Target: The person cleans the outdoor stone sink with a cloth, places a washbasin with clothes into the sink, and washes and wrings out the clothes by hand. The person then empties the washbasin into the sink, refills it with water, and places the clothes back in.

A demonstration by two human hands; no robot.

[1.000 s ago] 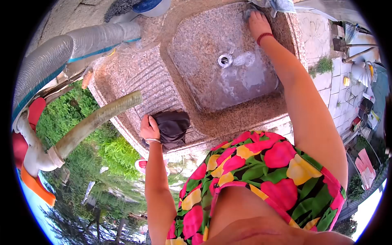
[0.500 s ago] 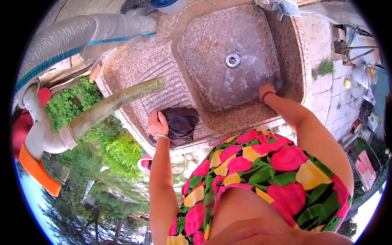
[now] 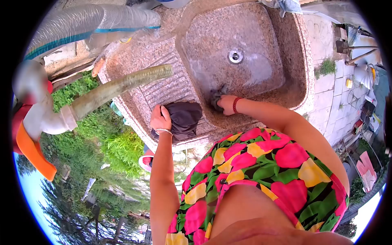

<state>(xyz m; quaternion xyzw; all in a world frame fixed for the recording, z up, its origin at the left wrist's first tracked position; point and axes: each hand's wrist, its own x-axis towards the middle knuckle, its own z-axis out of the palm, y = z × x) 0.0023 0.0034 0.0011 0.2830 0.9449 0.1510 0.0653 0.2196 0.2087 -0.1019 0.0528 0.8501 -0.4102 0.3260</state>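
Note:
My left hand (image 3: 160,118) is closed on a bunched dark cloth (image 3: 183,119), which lies on the ribbed washboard part (image 3: 163,83) of a speckled stone sink. My right hand (image 3: 226,104) is down in the basin (image 3: 212,45), at its near left corner. Its fingers are closed round a small dark grey wad (image 3: 215,98), pressed against the basin's surface; whether this is a rag or a scouring pad I cannot tell. Wet streaks and a little whitish foam show on the basin floor, around the metal drain (image 3: 235,56).
A pipe (image 3: 122,87) with an orange-handled valve (image 3: 36,157) reaches over the washboard from the left. A plastic-wrapped tube (image 3: 98,22) runs behind it. Part of a blue-and-white tub (image 3: 173,3) and a pale cloth (image 3: 281,5) sit at the sink's far edge.
My right hand has swept left across the basin with the grey wad, from the right side to the near left corner. My left hand stays on the dark cloth. The view has shifted slightly.

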